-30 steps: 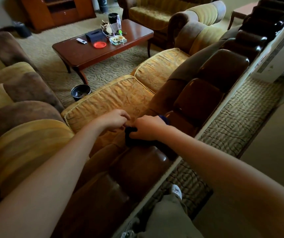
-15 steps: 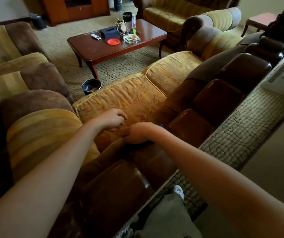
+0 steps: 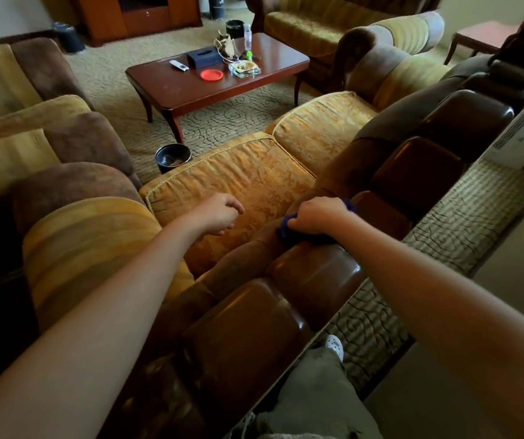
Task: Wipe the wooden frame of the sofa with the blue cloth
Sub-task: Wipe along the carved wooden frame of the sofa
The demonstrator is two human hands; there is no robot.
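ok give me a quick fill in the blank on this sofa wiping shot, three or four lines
1. The right hand presses a ____ cloth on the sofa's wooden frame.
2. The left hand holds ____.
3. The round red item lies on the coffee ____.
4. The small dark bin stands on the ____.

Missing words: blue; nothing; table; carpet

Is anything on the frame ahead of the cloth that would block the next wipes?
Nothing visible does. The right hand presses the cloth onto the frame, and the glossy sections beyond it carry nothing. The left hand hangs over the seat cushion, off the frame.
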